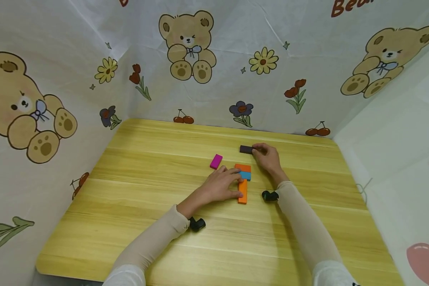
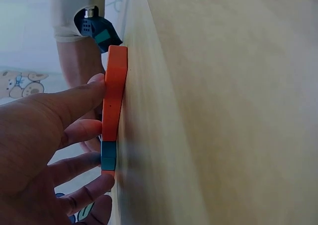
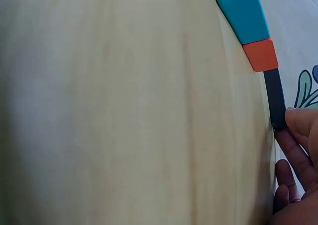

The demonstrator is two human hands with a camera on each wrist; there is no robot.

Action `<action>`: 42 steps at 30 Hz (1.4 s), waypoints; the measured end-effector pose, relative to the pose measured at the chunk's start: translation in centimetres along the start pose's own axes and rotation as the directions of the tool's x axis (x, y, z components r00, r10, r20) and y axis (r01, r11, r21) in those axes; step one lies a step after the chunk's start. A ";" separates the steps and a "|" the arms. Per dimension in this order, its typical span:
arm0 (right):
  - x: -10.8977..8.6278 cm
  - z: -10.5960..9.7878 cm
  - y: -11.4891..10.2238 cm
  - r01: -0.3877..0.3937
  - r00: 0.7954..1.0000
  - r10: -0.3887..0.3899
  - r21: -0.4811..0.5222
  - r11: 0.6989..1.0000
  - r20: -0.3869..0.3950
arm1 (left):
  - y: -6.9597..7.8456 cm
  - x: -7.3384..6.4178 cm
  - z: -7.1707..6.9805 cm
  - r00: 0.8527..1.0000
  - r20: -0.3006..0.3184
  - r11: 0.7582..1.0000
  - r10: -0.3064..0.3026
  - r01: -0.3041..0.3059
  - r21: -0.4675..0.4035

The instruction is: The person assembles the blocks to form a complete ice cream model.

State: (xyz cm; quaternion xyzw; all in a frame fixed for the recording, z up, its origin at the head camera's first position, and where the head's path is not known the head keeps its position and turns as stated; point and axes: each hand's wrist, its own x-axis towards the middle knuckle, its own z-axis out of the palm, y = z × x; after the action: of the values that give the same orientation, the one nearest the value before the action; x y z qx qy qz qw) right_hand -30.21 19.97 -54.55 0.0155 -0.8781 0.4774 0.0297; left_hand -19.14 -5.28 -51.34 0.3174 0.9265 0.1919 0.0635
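Observation:
Against the right end of a black block (image 1: 246, 149) on the table, my right hand (image 1: 268, 159) holds it between thumb and fingertips. My left hand (image 1: 218, 186) rests its fingertips on a row of blocks, the thumb on a long orange block (image 1: 243, 192) and other fingers by a blue block (image 1: 246, 176). Beyond the blue one lies another orange block (image 1: 243, 167), close up against it. In the left wrist view the fingers lie along the upper side of the orange block (image 2: 115, 93). The right wrist view shows thumb and finger at the end of the black block (image 3: 275, 98).
A magenta block (image 1: 216, 161) lies apart, left of the row. The light wood table (image 1: 146, 159) ends at a bear-print cloth (image 1: 214, 103) behind. A black device sits at each wrist, one by the left sleeve (image 1: 197, 224), one by the right (image 1: 269, 195).

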 end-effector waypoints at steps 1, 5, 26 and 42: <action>-0.1 0.0 0.0 -0.001 1.000 0.001 0.001 1.000 0.004 | 0.0 0.0 0.0 1.000 0.000 1.000 0.001 -0.001 0.000; -0.3 0.1 -0.1 0.007 1.000 -0.007 0.005 1.000 0.001 | -0.1 0.0 0.1 1.000 0.001 1.000 0.002 -0.002 0.000; -1.0 0.1 -0.4 0.021 0.999 -0.022 0.016 1.000 0.028 | 0.1 -0.1 0.0 1.000 -0.010 1.000 -0.005 0.005 -0.009; -1.5 0.1 -0.3 0.043 0.998 -0.043 -0.002 0.999 0.037 | 0.1 0.0 0.1 1.000 -0.008 1.000 -0.006 0.006 -0.006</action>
State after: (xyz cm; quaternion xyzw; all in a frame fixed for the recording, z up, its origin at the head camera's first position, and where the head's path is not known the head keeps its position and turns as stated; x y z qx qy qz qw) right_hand -28.68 19.71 -54.51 0.0433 -0.8785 0.4752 0.0238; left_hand -19.07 -5.20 -51.38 0.3137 0.9271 0.1958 0.0614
